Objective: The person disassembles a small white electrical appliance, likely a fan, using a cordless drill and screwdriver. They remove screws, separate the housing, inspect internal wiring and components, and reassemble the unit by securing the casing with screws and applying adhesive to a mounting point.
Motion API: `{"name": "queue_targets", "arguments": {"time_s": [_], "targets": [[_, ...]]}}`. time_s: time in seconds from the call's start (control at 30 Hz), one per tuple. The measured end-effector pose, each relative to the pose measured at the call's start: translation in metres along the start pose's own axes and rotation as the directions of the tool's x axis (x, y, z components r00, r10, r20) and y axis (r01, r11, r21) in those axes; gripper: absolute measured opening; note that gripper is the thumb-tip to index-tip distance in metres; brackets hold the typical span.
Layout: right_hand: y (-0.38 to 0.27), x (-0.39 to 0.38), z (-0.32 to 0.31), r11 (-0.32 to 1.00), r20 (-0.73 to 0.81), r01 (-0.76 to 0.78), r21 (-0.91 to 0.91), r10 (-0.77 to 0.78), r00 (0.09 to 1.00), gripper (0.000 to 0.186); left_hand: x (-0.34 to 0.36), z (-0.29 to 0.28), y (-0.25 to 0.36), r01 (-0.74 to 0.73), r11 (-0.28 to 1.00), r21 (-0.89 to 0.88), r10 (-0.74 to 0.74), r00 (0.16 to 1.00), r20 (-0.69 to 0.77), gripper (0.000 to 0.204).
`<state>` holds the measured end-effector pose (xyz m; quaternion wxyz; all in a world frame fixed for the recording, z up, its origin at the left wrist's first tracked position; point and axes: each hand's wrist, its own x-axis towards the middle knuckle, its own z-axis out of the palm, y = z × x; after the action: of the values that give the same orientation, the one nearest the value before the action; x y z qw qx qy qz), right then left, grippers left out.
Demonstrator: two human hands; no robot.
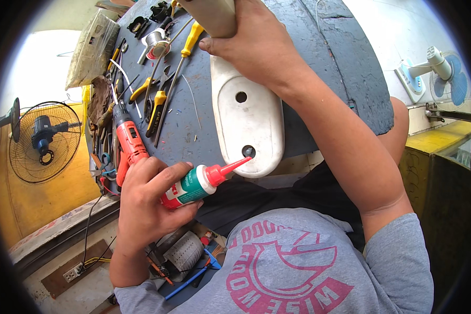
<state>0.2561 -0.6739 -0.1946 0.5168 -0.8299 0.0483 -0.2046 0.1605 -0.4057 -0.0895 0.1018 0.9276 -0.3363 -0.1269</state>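
My left hand (149, 201) is closed around a small white and green squeeze bottle (193, 186) with a red tapered nozzle (235, 167). The bottle is tilted, and its nozzle tip is at the lower round hole (248, 151) of a whitish oval fan base (251, 125). A second dark hole shows higher up on that base. At the far end, my right hand (259, 44) grips the cream neck (212, 15) of the fan stand, whose top runs out of view. The base lies at the near edge of the table.
On the grey worktable (319, 63), a red cordless drill (130, 138), yellow-handled screwdrivers (191, 42), pliers (141, 89) and a solder spool (157, 44) lie to the left. A black fan (43, 138) stands beyond at left, a blue-bladed fan (445, 73) at right.
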Motion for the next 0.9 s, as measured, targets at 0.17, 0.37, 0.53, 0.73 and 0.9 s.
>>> {"name": "queue_targets", "arguments": {"time_s": [0.17,0.37,0.53,0.73,0.9], "targets": [[-0.003,-0.002,-0.005,1.0,0.019,-0.005,-0.001,0.005,1.0,0.07,-0.006,0.006,0.001,0.054,0.998,-0.029,-0.054,0.998,-0.013,0.057],[-0.003,-0.002,-0.002,1.0,0.004,0.002,-0.001,-0.002,1.0,0.074,-0.012,0.008,0.001,0.094,0.994,-0.061,-0.097,0.995,-0.036,0.057],[-0.001,-0.001,-0.001,1.0,-0.005,0.015,-0.009,-0.015,1.0,0.076,-0.012,0.006,0.001,0.089,0.994,-0.065,-0.091,0.995,-0.033,0.058],[0.002,-0.001,-0.001,1.0,0.008,0.006,-0.022,-0.006,1.0,0.079,-0.014,0.017,0.007,0.099,0.992,-0.084,-0.098,0.995,0.013,0.057],[0.007,-0.003,0.014,0.996,-0.101,0.007,-0.087,-0.015,0.995,0.083,-0.017,0.027,0.013,0.189,0.972,-0.139,-0.188,0.982,0.02,0.057]]}}
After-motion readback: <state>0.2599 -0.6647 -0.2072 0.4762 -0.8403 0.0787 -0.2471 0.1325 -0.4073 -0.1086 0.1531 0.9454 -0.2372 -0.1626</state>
